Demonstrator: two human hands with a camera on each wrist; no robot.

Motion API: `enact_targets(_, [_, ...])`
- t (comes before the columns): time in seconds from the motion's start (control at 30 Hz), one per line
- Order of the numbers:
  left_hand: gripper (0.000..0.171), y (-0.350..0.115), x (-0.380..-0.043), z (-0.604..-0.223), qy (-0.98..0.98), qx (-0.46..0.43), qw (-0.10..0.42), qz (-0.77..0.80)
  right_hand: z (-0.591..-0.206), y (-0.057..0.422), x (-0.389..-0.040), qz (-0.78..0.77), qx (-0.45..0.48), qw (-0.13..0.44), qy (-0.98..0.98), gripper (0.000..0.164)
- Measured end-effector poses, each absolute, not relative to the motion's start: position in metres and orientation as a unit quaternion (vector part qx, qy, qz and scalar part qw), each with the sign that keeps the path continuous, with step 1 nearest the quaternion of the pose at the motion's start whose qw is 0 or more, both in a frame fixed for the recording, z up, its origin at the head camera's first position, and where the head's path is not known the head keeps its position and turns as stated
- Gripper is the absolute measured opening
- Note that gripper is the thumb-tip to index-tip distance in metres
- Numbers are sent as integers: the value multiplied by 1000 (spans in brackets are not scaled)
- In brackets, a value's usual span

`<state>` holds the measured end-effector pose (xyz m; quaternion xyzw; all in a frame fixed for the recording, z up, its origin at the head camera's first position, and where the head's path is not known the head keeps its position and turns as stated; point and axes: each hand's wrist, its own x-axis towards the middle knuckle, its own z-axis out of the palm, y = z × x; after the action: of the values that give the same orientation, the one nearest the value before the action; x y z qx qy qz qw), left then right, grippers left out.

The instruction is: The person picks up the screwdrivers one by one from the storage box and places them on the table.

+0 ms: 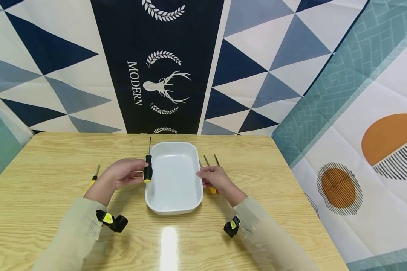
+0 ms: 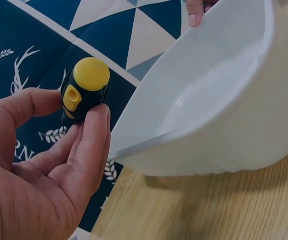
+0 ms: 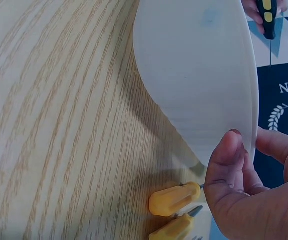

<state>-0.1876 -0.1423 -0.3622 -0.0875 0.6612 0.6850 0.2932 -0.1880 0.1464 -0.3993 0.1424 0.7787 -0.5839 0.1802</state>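
Note:
My left hand [image 1: 123,174] pinches a screwdriver [image 1: 148,169] by its black handle, between thumb and fingers. Its thin shaft points away toward the wall, and the yellow butt end [image 2: 91,73] faces the left wrist camera. The screwdriver overlaps the left rim of a white rectangular dish [image 1: 174,180] in the head view. At the dish's right side, my right hand [image 1: 218,178] grips the rim. In the right wrist view its thumb and fingers [image 3: 229,150] close around the edge of the dish wall. No object lies inside the dish.
Screwdrivers with yellow handles [image 3: 176,199] lie on the wooden table [image 1: 257,210] right of the dish, partly behind my right hand. Another screwdriver [image 1: 94,178], yellow and black, lies by my left wrist. A patterned cloth wall [image 1: 169,94] rises behind the table's far edge.

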Motion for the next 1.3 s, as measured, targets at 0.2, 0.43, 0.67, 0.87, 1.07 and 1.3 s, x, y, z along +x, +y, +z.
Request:
enact_targets(0.2, [48, -150, -187, -364, 663, -84, 292, 684, -399, 147, -187, -583, 144, 180, 779, 26])
enact_targets(0.43, [51, -160, -185, -368, 660, -82, 293, 687, -400, 147, -187, -582, 144, 179, 780, 27])
enact_targets(0.67, [54, -172, -182, -372, 677, -81, 288, 672, -400, 146, -187, -583, 145, 179, 779, 27])
enact_targets(0.87, [61, -181, -180, -378, 686, -87, 288, 663, -400, 146, -187, -584, 145, 180, 778, 26])
enact_targets(1.07, [61, -190, -179, -387, 687, -91, 289, 660, -400, 146, -187, -584, 141, 185, 778, 27])
enact_targets(1.3, [70, -200, -176, -393, 693, -95, 290, 653, -400, 147, -187, -584, 140, 184, 778, 27])
